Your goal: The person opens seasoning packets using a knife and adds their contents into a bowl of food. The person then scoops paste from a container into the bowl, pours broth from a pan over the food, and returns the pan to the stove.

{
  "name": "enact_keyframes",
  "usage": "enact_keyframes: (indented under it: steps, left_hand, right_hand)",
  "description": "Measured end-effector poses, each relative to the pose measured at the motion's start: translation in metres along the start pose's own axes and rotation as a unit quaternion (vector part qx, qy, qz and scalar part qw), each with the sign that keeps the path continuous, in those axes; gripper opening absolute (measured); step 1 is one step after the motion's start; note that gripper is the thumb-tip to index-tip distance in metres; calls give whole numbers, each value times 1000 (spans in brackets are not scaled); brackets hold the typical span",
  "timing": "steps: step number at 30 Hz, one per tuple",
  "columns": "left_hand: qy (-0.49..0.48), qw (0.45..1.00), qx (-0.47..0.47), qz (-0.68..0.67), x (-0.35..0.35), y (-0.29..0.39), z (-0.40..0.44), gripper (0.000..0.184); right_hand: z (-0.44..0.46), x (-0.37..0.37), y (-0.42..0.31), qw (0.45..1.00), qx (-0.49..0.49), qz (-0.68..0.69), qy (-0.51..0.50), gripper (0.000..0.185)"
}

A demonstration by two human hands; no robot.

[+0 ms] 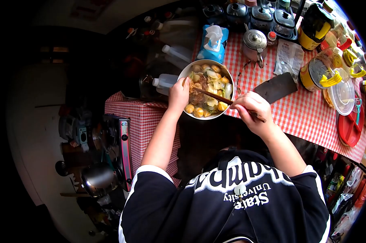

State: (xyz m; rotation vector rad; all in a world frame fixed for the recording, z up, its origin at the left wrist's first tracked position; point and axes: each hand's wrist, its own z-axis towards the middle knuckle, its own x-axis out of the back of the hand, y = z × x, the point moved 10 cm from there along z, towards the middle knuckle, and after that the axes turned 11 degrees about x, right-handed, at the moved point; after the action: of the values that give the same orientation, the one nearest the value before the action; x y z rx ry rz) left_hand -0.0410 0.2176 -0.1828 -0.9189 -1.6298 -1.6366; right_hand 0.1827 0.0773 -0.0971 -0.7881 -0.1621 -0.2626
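At the table's [308,119] left, a bowl [206,118] is pinched, seemingly for steadiness, by the left hand [179,94]; chopsticks [216,96], by the right hand [254,110].

Chopsticks [216,96] in right hand [253,111]

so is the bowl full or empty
Not empty: food spreads across most of the bowl, leaving little bare wall. Whether it's brimful, I can't tell.

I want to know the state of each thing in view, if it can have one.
Bowl: well filled with food
Left hand: gripping the bowl's edge
Right hand: closed around the chopsticks
Chopsticks: tips in the food
Wipes pack: open, sheet sticking up
Metal teapot: lid on
Red-capped bottle: closed
Small boxes: closed
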Motion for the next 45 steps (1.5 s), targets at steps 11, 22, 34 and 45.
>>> enact_keyframes:
  steps: [11,22,34,45]
  left_hand:
    - [33,992,-117,-35,14,42,-32,21]
    - [42,984,-103,-138,39,13,-31,16]
    - [159,854,113,-482,109,-121,-183,20]
    - [392,399,525,-642,-31,-372,-637,22]
  right_hand:
    - [0,-5,9,999,-25,-38,6,10]
    - [30,12,-42,995,-1,-95,-2,10]
    - [2,-20,-50,971,16,-151,-186,12]
    - [-65,-43,45,808,-360,415,213,18]
